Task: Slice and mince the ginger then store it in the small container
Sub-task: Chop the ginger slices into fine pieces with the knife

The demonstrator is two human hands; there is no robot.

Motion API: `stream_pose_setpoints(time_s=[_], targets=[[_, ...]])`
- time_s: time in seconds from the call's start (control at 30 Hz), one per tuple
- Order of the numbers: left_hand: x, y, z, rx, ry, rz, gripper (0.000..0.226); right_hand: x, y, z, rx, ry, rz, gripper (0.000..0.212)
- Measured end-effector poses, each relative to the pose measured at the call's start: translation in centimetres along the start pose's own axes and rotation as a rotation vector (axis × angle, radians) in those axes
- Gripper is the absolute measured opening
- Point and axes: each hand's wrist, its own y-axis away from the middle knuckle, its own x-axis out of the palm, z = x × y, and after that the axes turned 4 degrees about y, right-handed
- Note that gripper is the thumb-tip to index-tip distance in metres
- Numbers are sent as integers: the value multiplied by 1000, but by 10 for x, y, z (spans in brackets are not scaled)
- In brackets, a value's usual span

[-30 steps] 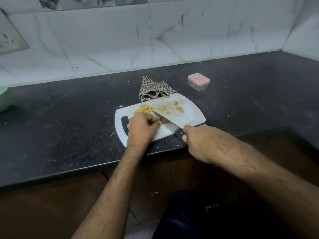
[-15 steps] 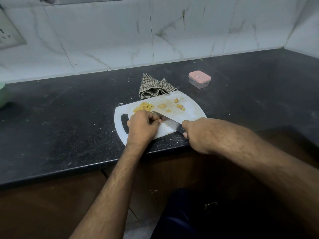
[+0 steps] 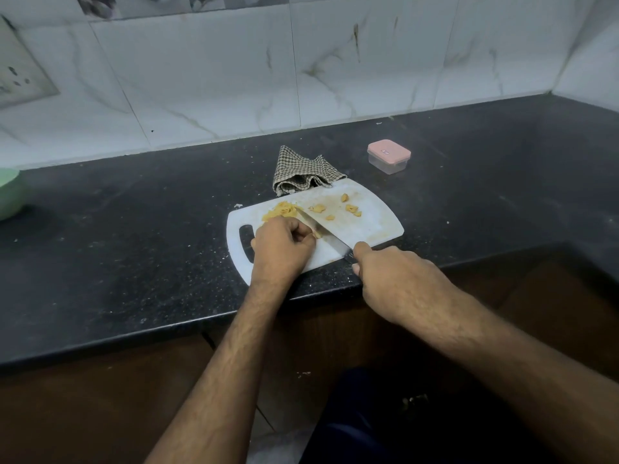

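A white cutting board [image 3: 378, 219] lies near the front edge of the black counter. On it sit a pile of cut ginger [image 3: 280, 209] at the left and several loose ginger bits [image 3: 351, 207] toward the right. My left hand [image 3: 281, 247] pinches a small ginger piece [image 3: 316, 234] against the board. My right hand [image 3: 395, 279] grips the handle of a knife [image 3: 330, 231], whose blade lies diagonally beside my left fingers. The small clear container with a pink lid [image 3: 388, 156] stands closed behind the board, to the right.
A checked cloth [image 3: 303, 172] lies crumpled behind the board, touching its far edge. A green bowl [image 3: 8, 192] shows at the far left edge. The marble-tiled wall runs behind the counter [image 3: 134, 229], and the counter turns a corner at the right.
The knife blade has shifted slightly against the ginger piece under my left fingers. Both hands stay in nearly the same place; the camera has tilted a little.
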Motion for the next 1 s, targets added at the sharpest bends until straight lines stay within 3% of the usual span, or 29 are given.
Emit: stream_pose_setpoints(time_s=[0.4, 0.63, 0.77, 1.0], targets=[[1, 0, 2, 2, 29, -8, 20, -8, -24, -38, -35, 180, -184, 30], [0, -1, 5, 52, 30, -21, 12, 0, -51, -61, -85, 200, -341, 30], [2, -1, 4, 61, -5, -21, 4, 7, -71, -68, -124, 162, -396, 26], [1, -3, 7, 92, -65, -12, 8, 19, -86, -76, -157, -16, -483, 24]])
